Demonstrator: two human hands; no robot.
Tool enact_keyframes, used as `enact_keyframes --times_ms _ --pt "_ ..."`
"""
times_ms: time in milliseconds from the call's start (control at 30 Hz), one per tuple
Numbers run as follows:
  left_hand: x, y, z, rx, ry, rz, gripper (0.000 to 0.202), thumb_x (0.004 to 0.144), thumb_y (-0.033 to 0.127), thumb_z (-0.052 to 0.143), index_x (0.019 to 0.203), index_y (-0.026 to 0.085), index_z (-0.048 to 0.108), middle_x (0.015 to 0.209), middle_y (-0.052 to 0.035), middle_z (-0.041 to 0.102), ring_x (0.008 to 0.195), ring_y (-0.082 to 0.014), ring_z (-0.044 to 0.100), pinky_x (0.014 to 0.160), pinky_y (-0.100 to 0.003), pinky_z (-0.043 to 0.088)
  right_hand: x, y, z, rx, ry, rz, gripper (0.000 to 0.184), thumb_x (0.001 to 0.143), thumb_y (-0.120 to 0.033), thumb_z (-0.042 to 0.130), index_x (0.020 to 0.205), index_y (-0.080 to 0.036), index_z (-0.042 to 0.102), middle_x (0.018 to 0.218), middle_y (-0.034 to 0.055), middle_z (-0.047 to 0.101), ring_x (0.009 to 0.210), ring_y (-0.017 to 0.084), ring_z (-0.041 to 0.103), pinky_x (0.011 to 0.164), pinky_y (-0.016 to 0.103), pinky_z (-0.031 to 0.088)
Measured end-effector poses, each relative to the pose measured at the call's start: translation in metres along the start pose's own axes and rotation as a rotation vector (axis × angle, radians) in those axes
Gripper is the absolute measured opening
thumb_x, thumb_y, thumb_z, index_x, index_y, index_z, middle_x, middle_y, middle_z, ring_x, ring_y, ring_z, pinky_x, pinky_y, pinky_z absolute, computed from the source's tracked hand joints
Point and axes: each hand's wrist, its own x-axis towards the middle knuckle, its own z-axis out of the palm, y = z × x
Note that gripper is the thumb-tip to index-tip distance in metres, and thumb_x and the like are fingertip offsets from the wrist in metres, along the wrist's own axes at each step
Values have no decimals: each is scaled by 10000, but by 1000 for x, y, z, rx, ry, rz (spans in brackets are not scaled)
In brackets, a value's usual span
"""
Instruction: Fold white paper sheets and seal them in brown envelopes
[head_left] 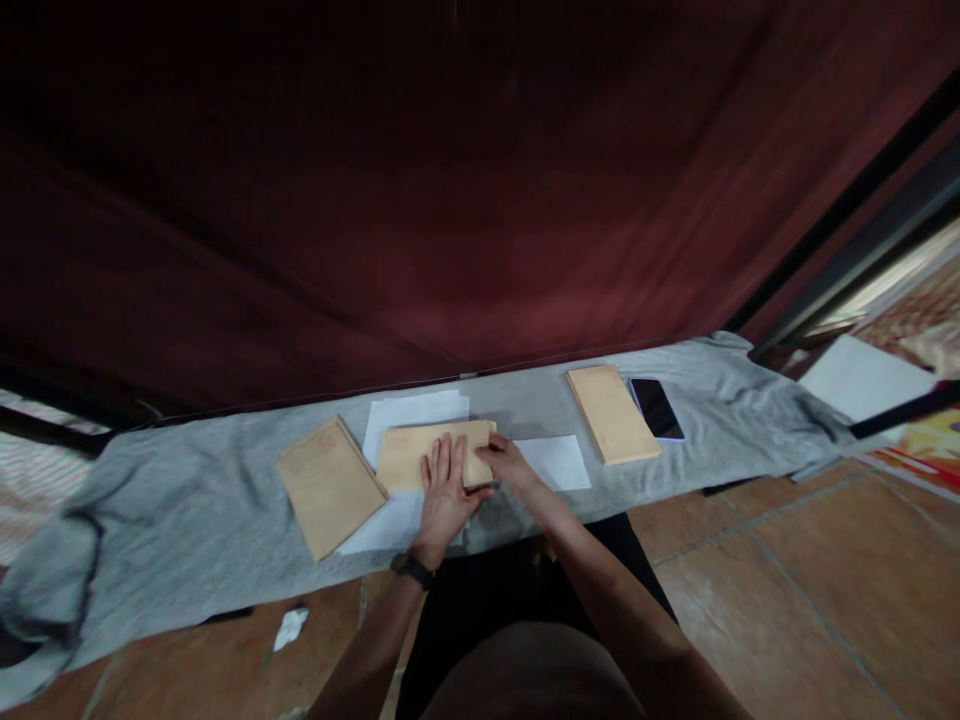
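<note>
A tan paper envelope (409, 449) lies crosswise in front of me, partly over white paper sheets (391, 523). My left hand (445, 492) rests flat on it with the fingers stretched out. At the envelope's right end, my right hand (504, 460) pinches its edge between thumb and fingers. One more white sheet (559, 462) sticks out to the right, beside my right wrist. To the left lies another tan envelope (332, 488), turned at an angle. Further right is a stack of tan envelopes (613, 413).
A grey cloth (210, 490) covers the long narrow surface. A phone (657, 409) lies right of the envelope stack. Dark red fabric (480, 200) rises behind the far edge. On the tiled floor (750, 590) is a crumpled white tissue (290, 628).
</note>
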Motion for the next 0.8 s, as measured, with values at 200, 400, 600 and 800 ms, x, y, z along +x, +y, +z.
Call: enact_keyframes --times_ms 200,400,600,800 --pt "2 10 -30 68 -12 131 1025 802 485 739 1603 247 145 1674 -169 75 1531 -394 104 1205 -633 105 -44 -38 -52 -49 -50 -30 343 760 -402 675 1035 -197 687 857 -1 723 765 173 650 696 270 504" --pt "11 25 -41 -22 -211 320 1246 669 567 821 1607 252 64 1675 -181 53 1528 -409 103 1204 -645 81 -96 -61 -87 -129 -139 -37 386 820 -418 663 1147 -212 664 1042 22 731 953 208 661 855 315 504" --pt "12 42 -40 -136 -416 418 1306 620 604 836 1604 281 39 1678 -167 64 1530 -399 105 1202 -643 88 -129 -57 -112 -196 -153 50 383 848 -427 640 1177 -231 656 1101 37 722 982 236 670 899 373 516" --pt "17 54 -39 -158 -452 486 1286 628 572 846 1604 264 68 1657 -178 169 1523 -393 149 1206 -639 94 -137 -45 -122 -241 -84 59 380 826 -448 654 1142 -239 683 1048 31 735 984 248 681 882 377 536"
